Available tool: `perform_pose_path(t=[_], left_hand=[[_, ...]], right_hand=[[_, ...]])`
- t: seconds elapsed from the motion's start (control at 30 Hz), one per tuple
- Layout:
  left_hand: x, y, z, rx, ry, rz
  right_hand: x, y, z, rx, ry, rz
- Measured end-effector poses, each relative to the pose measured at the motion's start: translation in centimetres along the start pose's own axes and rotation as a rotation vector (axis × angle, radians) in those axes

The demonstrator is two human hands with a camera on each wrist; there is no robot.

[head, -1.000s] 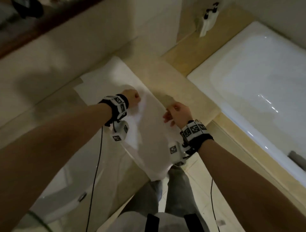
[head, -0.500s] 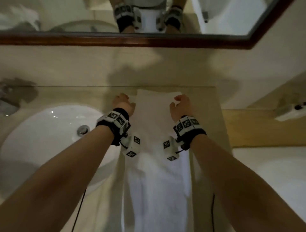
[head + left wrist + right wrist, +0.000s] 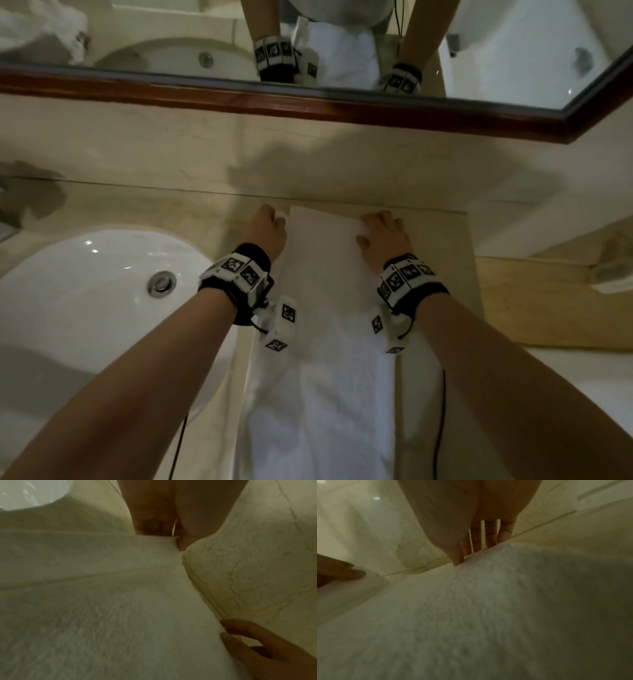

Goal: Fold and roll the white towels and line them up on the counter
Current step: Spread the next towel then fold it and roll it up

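A long white towel (image 3: 322, 342) lies folded lengthwise on the beige counter (image 3: 442, 246). It runs from the back wall toward me and over the front edge. My left hand (image 3: 272, 222) pinches its far left corner and my right hand (image 3: 378, 229) pinches its far right corner. In the left wrist view the left thumb (image 3: 181, 545) and curled fingers clamp the towel (image 3: 102, 601) at its edge. In the right wrist view the right thumb (image 3: 457, 558) lies on top of the towel (image 3: 488, 608) and the fingers (image 3: 489, 536) go behind its edge.
A white sink (image 3: 85, 308) with a metal drain (image 3: 161, 283) sits left of the towel. A wood-framed mirror (image 3: 308, 99) hangs above the back wall and reflects my wrists. A white bathtub (image 3: 582, 394) lies to the right, past the counter's end.
My view swung from the bathtub side to face the mirror. Both hands moved to the towel's far end by the wall and spread apart to its corners.
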State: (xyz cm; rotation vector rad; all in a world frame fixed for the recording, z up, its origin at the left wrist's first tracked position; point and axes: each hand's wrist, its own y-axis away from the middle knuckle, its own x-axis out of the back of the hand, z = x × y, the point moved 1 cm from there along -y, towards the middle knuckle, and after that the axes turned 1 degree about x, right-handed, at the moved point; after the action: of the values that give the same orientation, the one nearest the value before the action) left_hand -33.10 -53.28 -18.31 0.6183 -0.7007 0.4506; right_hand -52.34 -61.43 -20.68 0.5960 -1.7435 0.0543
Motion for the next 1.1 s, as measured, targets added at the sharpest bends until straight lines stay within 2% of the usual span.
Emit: perform_pose_path(t=[0.27,0.37,0.43,0.47,0.53,0.57,0.63,0.7,0.8,0.87,1.03,1.1], left_hand=[[-0.9,-0.4,0.7,0.123,0.34,-0.076],[-0.7,-0.7,0.7,0.122,0.361,0.008],[-0.5,-0.5,0.5,0.118,0.297,0.139],[-0.4,-0.4,0.3,0.065,0.222,0.195],[-0.7,-0.1,0.1,-0.138,-0.081,0.257],[-1.1,-0.1,0.1,-0.234,-0.21,0.217],[-2.2,0.0,0.4,-0.278,-0.356,0.024],[-3.0,-0.1,0.8,-0.234,-0.432,-0.064],[-2.6,-0.4,1.2,-0.203,-0.332,-0.026],[-1.7,-0.2,1.1,-0.171,-0.223,-0.016],[0.3,-0.6,-0.1,0.076,0.0,-0.029],[0.6,-0.7,-0.5,0.143,-0.023,-0.011]], right_hand=[[0.8,-0.8,0.6,-0.065,-0.162,0.061],[1.0,-0.6,1.1,-0.049,-0.174,0.087],[1.0,-0.5,1.3,-0.048,-0.198,0.099],[1.0,-0.4,1.4,-0.044,-0.213,0.1],[0.9,-0.5,1.3,-0.028,-0.237,0.097],[0.9,-0.5,1.2,-0.022,-0.237,0.088],[0.9,-0.5,1.1,-0.019,-0.217,0.072],[1.0,-0.4,1.3,-0.04,-0.209,0.073],[1.4,-0.4,2.2,-0.074,-0.192,0.076],[1.7,-0.4,2.7,-0.078,-0.188,0.022],[2.4,-1.4,2.5,0.017,-0.133,-0.122],[2.3,-1.6,2.1,0.04,-0.119,-0.118]])
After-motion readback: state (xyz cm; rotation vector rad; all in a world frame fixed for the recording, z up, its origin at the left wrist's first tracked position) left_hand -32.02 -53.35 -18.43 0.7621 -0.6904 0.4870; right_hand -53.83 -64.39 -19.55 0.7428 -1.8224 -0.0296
